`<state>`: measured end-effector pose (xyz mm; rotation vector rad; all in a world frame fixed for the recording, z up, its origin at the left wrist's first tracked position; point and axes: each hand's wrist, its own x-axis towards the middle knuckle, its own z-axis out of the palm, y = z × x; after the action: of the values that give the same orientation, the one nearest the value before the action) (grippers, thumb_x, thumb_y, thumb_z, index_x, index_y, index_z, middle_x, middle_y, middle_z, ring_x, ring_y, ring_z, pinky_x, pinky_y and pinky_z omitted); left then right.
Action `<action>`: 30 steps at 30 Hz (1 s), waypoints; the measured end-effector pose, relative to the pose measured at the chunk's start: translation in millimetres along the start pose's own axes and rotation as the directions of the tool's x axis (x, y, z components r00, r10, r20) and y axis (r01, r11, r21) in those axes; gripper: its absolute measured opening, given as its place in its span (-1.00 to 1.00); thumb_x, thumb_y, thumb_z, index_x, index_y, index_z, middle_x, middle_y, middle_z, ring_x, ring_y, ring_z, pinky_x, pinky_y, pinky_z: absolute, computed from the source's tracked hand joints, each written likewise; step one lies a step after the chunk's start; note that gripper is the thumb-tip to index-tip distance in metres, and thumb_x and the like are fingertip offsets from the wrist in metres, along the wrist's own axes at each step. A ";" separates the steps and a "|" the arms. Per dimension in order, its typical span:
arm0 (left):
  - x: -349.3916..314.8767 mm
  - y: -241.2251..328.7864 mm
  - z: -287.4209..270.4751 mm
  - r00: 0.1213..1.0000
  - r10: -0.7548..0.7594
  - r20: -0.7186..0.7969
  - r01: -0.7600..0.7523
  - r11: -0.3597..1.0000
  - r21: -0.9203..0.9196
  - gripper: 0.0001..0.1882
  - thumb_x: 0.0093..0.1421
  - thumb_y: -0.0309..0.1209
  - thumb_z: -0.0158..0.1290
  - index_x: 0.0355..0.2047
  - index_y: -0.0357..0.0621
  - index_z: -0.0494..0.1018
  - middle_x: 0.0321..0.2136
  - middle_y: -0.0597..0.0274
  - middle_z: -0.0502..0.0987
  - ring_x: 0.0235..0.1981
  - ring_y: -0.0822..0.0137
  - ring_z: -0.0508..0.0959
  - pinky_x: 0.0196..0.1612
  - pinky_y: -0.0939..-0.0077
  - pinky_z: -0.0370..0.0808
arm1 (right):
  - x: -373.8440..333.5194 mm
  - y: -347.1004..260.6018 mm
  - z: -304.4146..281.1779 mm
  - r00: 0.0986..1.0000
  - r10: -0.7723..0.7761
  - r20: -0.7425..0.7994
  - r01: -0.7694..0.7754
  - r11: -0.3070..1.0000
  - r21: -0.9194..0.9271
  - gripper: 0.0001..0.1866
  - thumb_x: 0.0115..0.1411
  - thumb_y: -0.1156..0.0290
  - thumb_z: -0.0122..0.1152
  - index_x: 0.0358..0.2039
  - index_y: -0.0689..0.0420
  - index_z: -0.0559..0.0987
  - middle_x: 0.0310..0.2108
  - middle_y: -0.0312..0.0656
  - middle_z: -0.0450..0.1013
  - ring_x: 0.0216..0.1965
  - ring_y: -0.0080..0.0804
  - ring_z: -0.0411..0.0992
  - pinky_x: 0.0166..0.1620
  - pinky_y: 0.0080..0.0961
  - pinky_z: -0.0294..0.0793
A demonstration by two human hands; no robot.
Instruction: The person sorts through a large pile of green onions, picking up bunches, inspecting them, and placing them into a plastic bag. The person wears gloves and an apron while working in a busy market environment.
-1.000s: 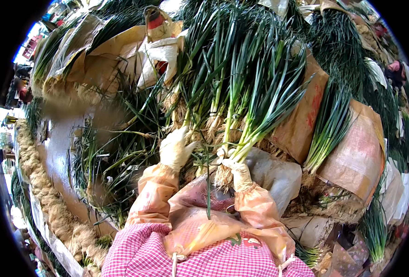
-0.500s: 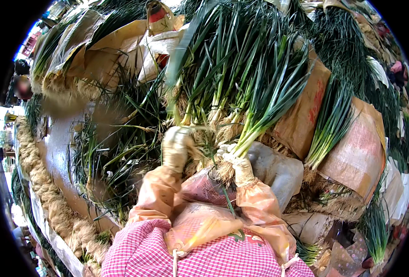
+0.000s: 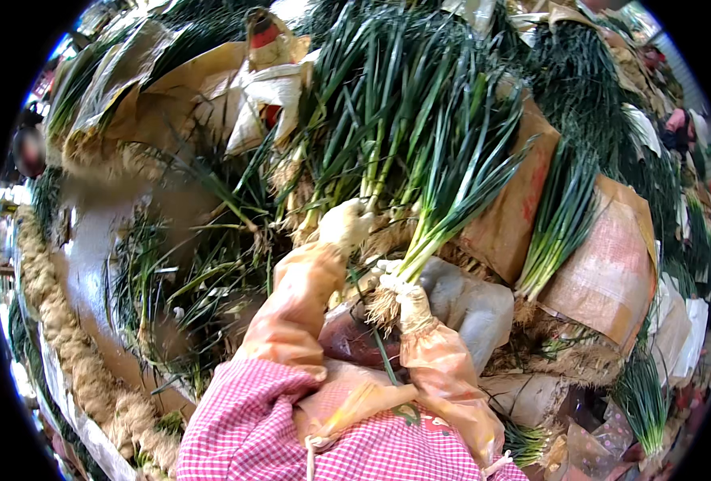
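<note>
My right hand (image 3: 407, 298), in a pale glove, is closed round the white lower stems of a bunch of green onions (image 3: 427, 244). Its tangled roots (image 3: 383, 307) hang towards me, and the dark leaves point away. To its left, my gloved left hand (image 3: 346, 226) is curled round the lower stalks of green onions (image 3: 375, 180) at the near side of a large heap. Its fingertips are partly hidden there. Orange plastic sleeves (image 3: 295, 284) cover both forearms.
Loose onion leaves and trimmings (image 3: 203, 280) lie to the left, with a row of bundled roots (image 3: 74, 337) beyond. On the right, another onion bunch (image 3: 560, 224) lies between brown sacking sheets (image 3: 604, 256). A grey plastic-covered object (image 3: 471, 297) sits beside my right hand.
My left hand has moved right and away from me, from a blur to a closed grip among the heap's stalks. My right hand keeps hold of its bunch.
</note>
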<state>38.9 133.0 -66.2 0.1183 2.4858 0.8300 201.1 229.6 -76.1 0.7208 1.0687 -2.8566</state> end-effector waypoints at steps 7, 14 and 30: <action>-66.6 -25.9 4.4 0.857 0.446 0.259 -0.203 0.753 -0.626 -0.59 0.23 -0.24 -0.04 -0.01 -0.25 0.31 -0.20 0.17 0.48 -0.13 0.42 0.44 -0.08 0.56 0.38 | 11.8 9.2 -13.4 0.977 0.175 -0.118 -0.177 0.984 -0.008 -0.70 0.03 0.58 0.18 -0.17 0.19 0.43 -0.32 -0.30 0.41 -0.25 -0.49 0.41 -0.20 -0.59 0.43; -15.0 38.5 30.6 0.964 0.256 -0.071 -0.249 0.779 -0.575 -0.74 0.17 -0.26 0.03 -0.26 -0.19 0.47 -0.47 0.21 0.52 -0.42 0.41 0.48 -0.34 0.54 0.39 | -15.1 -24.7 9.7 0.979 0.202 0.015 -0.200 0.958 0.206 -0.74 0.07 0.48 0.15 -0.20 0.22 0.45 -0.44 -0.25 0.46 -0.46 -0.49 0.44 -0.36 -0.63 0.46; -67.9 25.6 -50.4 0.644 0.283 -0.710 -0.764 0.188 -0.618 -0.90 0.12 -0.51 0.06 -0.33 -0.12 0.45 -0.51 0.34 0.50 -0.65 0.55 0.39 -0.63 0.71 0.36 | 10.6 11.0 -7.5 0.989 0.033 -0.148 -0.049 0.993 -0.105 -0.78 -0.01 0.64 0.21 -0.29 0.24 0.49 -0.42 -0.30 0.42 -0.43 -0.51 0.42 -0.35 -0.64 0.43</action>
<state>70.6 110.6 13.1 0.5140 1.8718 2.7325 196.5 227.4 -92.3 0.9437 1.1998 -2.7231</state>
